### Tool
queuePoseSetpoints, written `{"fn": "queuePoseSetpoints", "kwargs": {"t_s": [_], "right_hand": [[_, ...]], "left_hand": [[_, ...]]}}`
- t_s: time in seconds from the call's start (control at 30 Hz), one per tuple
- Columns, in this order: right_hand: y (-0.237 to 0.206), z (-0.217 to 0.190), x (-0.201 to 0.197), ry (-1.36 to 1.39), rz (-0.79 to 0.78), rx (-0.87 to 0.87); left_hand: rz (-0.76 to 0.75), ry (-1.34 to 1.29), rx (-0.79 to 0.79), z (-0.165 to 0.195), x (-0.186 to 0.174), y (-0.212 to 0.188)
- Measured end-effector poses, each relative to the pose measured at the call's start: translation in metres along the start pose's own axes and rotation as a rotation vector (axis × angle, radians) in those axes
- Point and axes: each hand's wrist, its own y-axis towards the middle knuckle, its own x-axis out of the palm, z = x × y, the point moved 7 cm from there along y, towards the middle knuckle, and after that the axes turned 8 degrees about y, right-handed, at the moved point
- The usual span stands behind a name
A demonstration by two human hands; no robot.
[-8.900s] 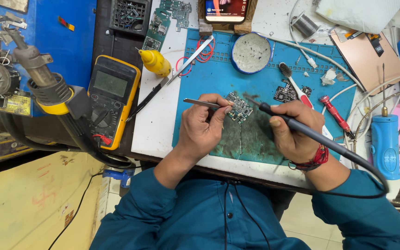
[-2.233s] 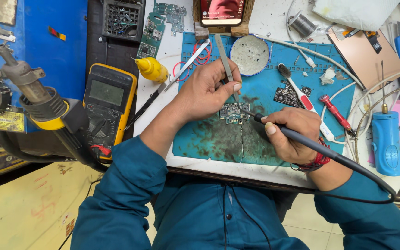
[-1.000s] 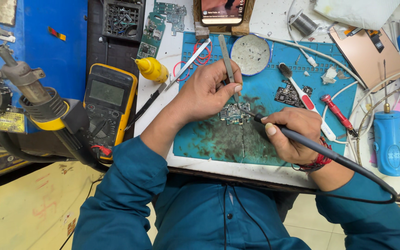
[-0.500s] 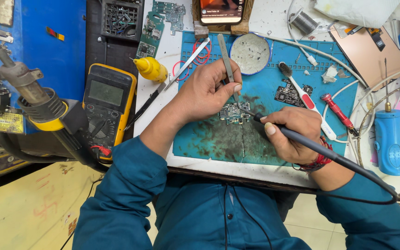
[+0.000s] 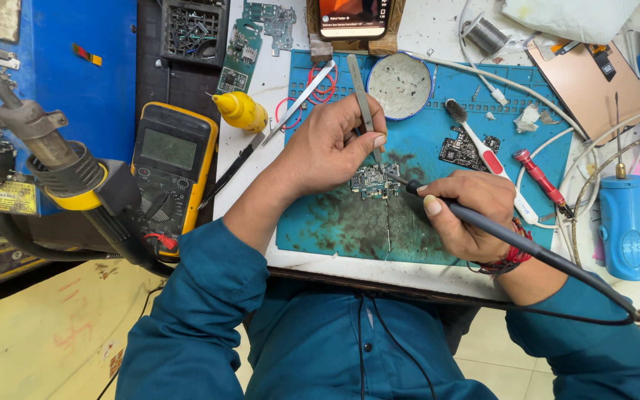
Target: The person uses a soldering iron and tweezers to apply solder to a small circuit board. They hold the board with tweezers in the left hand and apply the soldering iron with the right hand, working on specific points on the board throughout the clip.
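I'm looking straight down at the work, and the first trouble is what I can't see: the tip of the black pen-shaped soldering iron vanishes right at the edge of the small green circuit board, so I can't tell whether metal is touching it. The tips of the slim steel tweezers are hidden too, behind the thumb of my left hand. The board's parts are too fine to make out.

The board lies flat on the stained teal rubber work mat, near its middle, between the two hands, with its long axis running left to right across the view.

Left hand: its grip is clamped on the tweezers, thumb and forefinger pinched together. The tweezers run nearly straight away from me, blunt end up toward the round dusty metal tin, working end down toward the board.

Right hand: its grip is wrapped shut round the iron like a pen. The iron's long axis slants, nose pointing up-left at the board's right edge, cable trailing down-right past the wrist and off toward the sleeve.

On the counter's left edge sits a yellow-cased multimeter; a blue cylindrical tool stands at the right.
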Motion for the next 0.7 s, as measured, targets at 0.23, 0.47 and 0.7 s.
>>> {"fn": "queuePoseSetpoints", "kwargs": {"t_s": [0.23,0.47,0.7], "right_hand": [[0.0008,-0.001,0.0008,0.021,0.006,-0.01],[0.0014,0.0001,0.0014,0.016,-0.008,0.004],[0.0003,0.0001,0.0008,0.019,-0.009,-0.003]], "left_hand": [[-0.002,-0.017,-0.002,-0.0007,0.0001,-0.0008],[0.005,0.006,-0.006,-0.0028,-0.0007,-0.0012],[-0.003,-0.032,-0.004,-0.0038,0.0009,-0.0006]]}}
